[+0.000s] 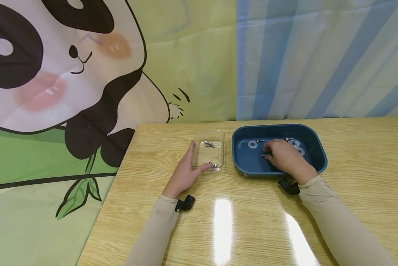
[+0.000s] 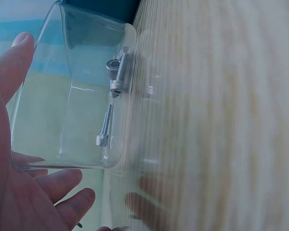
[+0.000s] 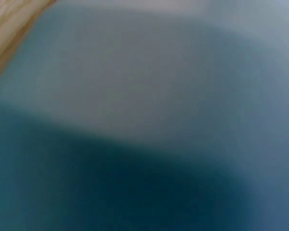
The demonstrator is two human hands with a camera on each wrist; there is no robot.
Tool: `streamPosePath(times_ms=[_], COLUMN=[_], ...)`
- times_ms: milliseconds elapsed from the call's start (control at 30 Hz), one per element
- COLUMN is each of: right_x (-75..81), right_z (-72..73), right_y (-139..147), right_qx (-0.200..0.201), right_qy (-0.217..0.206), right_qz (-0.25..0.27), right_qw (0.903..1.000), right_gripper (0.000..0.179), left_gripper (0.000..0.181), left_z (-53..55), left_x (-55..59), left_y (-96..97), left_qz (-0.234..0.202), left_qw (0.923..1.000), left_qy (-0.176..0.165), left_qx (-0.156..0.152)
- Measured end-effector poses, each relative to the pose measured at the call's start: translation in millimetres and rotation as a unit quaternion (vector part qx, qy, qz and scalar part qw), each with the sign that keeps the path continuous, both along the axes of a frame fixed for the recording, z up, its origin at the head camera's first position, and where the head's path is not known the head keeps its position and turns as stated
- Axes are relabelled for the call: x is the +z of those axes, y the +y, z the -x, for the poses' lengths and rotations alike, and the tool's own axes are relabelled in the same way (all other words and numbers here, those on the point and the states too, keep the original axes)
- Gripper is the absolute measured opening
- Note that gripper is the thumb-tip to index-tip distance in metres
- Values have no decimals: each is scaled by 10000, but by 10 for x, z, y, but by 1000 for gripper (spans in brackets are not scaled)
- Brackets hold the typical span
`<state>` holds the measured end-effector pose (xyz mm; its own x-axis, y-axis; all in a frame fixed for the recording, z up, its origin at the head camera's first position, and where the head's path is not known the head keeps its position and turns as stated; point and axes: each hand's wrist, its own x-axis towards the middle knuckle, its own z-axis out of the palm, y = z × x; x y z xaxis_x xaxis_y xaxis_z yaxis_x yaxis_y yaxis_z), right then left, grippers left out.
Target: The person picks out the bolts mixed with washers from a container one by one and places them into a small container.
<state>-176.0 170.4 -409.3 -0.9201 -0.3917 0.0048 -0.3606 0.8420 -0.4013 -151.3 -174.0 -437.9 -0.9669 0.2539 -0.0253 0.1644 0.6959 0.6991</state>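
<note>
The tray (image 1: 248,159) on the right is dark blue; the washers (image 1: 252,144) in it are pale whitish grey. The box (image 1: 202,157) on the left is colourless and clear, its screws (image 1: 209,144) silver. The table (image 1: 255,229) is yellowish tan with wavy wood grain. Both sleeves (image 1: 342,221) are beige. At the far left, a black-and-white panda (image 1: 59,55) with pink and orange cheeks stands against green; the far-right cloth (image 1: 318,55) has blue stripes on pale blue-white.

A clear, rectangular box (image 1: 203,156) stands upright, silver socket-head screws (image 2: 102,139) lying loose on its floor; the left hand (image 1: 184,171) touches its sides. Right of it, the right hand (image 1: 286,158) pinches 1 silver screw (image 1: 264,155) inside a blue tray (image 1: 247,159) containing pale, flat washers (image 1: 249,145).
</note>
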Motion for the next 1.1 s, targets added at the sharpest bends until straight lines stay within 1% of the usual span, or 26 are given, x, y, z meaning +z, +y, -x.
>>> streamPosePath(times_ms=[233, 767, 1000, 1100], right_x=[-20, -16, 5, 9], right_z=[4, 8, -10, -9], right_y=[2, -8, -15, -10], right_qx=[-13, 28, -67, -89], right_qy=[128, 205, 91, 124], right_qz=[-80, -252, -229, -197], right_qw=[9999, 9995, 9997, 9997], right_gripper=[2, 8, 8, 8], left_gripper=[104, 106, 107, 107], left_z=[1, 11, 7, 7], left_x=[-1, 5, 2, 0], left_y=[2, 14, 5, 1], left_qz=[-16, 33, 43, 22], left_qw=[10000, 10000, 10000, 10000], left_qy=[28, 16, -2, -3], left_qx=[7, 17, 20, 14])
